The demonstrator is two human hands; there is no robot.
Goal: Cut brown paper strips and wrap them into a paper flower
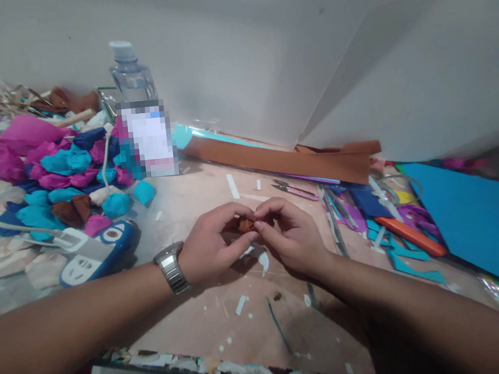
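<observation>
The left hand and right hand jointly pinched 1 crumpled brown paper piece at their fingertips, over the worktable; pink-handled thread snips lay beyond.

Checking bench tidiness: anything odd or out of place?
Yes: the table's near edge looks ragged, crusted with pale scraps. Also, a power strip lies right beside loose crumpled pieces, an awkward spot for it.
</observation>
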